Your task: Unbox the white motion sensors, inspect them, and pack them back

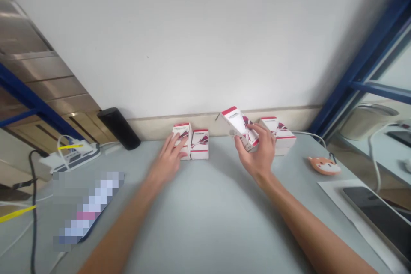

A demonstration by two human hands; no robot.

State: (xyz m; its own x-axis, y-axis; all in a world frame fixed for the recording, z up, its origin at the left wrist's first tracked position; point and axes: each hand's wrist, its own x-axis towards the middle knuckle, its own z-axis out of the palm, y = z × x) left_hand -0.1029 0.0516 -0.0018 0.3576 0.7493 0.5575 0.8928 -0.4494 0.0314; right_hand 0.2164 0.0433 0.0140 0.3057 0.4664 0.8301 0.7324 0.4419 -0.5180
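Note:
My right hand (260,147) grips a small white-and-red cardboard box (236,122), tilted and lifted above the table, thumb on the near side and fingers on the far side. Behind that hand, more boxes of the same kind (282,135) stand at the back right. My left hand (170,150) rests with fingers spread on a left-hand box (182,127), partly covering its printed front. Right beside it stands a matching box (199,145), which neither hand touches.
A black cylinder (118,128) leans at the back left, near a white power strip (72,156). A pixelated phone-like object (93,209) lies at left. On the right are an orange animal-face item (324,165) and a dark phone (379,214) on white paper. A wall (205,51) closes the back.

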